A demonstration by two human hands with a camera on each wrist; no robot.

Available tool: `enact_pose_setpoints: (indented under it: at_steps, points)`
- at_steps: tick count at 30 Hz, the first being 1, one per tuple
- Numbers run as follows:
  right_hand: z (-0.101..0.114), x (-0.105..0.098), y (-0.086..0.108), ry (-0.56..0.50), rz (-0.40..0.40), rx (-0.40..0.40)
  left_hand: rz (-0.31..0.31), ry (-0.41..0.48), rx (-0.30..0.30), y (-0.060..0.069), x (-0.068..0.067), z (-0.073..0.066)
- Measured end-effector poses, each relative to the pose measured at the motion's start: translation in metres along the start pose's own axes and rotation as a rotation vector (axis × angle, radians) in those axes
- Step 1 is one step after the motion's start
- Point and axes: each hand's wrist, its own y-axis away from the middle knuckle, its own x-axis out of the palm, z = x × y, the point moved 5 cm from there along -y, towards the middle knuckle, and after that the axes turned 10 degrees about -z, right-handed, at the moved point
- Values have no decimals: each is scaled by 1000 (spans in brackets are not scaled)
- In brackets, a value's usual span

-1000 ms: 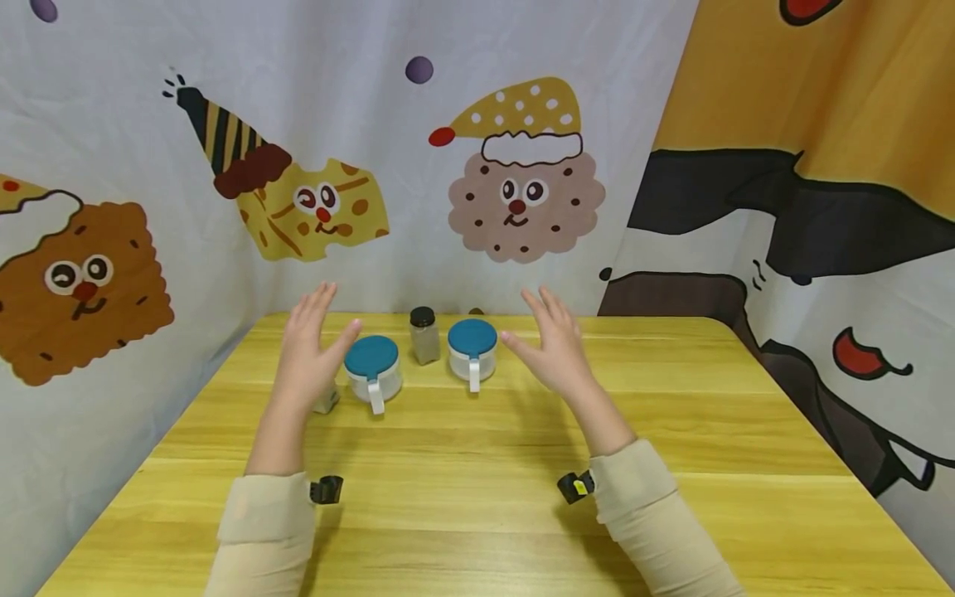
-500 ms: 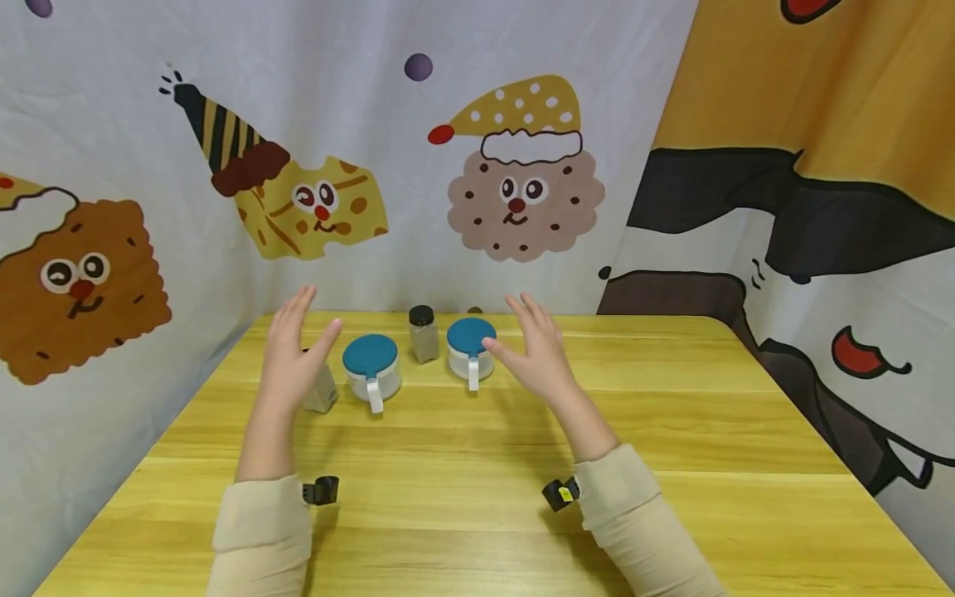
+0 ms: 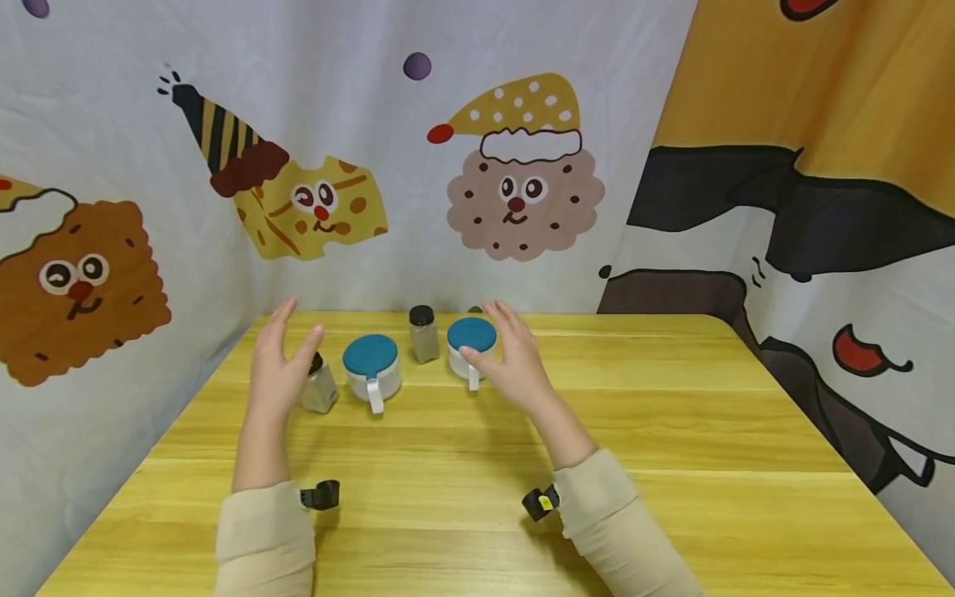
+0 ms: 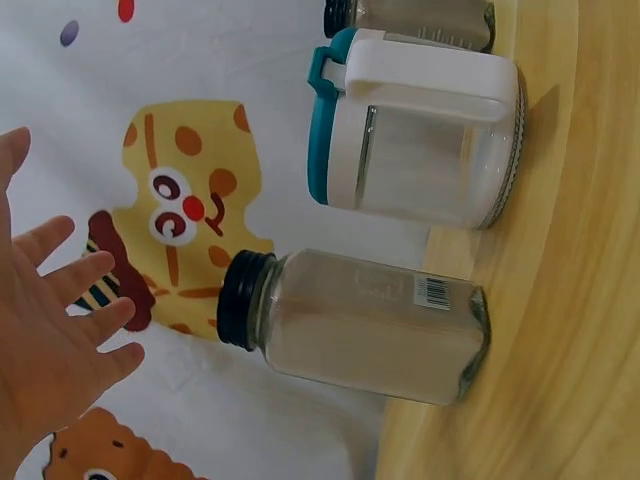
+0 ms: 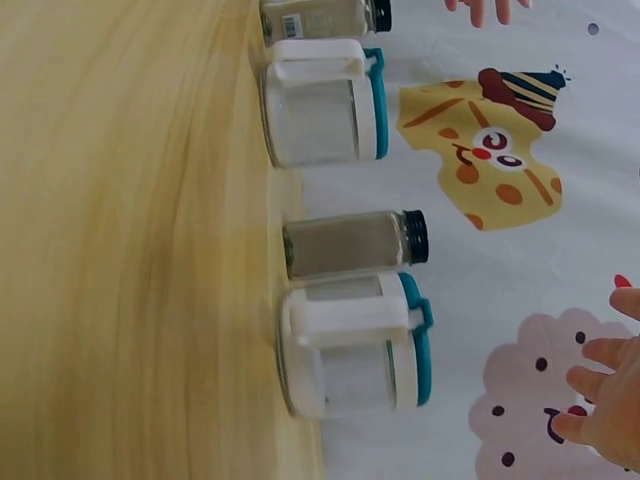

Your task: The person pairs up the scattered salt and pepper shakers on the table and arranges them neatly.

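My left hand [image 3: 278, 371] hovers with spread fingers at the left jar [image 3: 321, 388], which has a black lid and stands partly behind it. In the left wrist view that jar [image 4: 365, 325] is upright, apart from the fingers. My right hand [image 3: 515, 365] is raised, empty, its thumb overlapping the right blue-lidded container [image 3: 472, 336] in the head view; the right wrist view shows a gap between hand and container [image 5: 350, 345]. Another blue-lidded container [image 3: 370, 356] stands beside the left jar. A second black-lidded jar [image 3: 424, 338] is between the two containers.
The wooden table [image 3: 448, 514] reaches back to a hanging cloth [image 3: 343, 83] printed with cartoon food figures. A second patterned cloth [image 3: 746, 249] hangs at the right. Both wrists carry small black devices [image 3: 325, 495].
Both hands have moved left and slightly lower. The left jar shows more fully beside the left hand, and the right hand now overlaps the right container. The objects have stayed in place.
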Motion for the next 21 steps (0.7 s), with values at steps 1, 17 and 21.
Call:
enact_pose_setpoints:
  at_steps: [1,17,21]
  points:
    - [1,2,0,-4,3,0,-7,2,-7,0,0,1]
    - [10,31,0,-19,32,-6,-40,84,-208,10,-2,30]
    - [10,37,1,-13,53,2,-44,97,-239,12,-1,37]
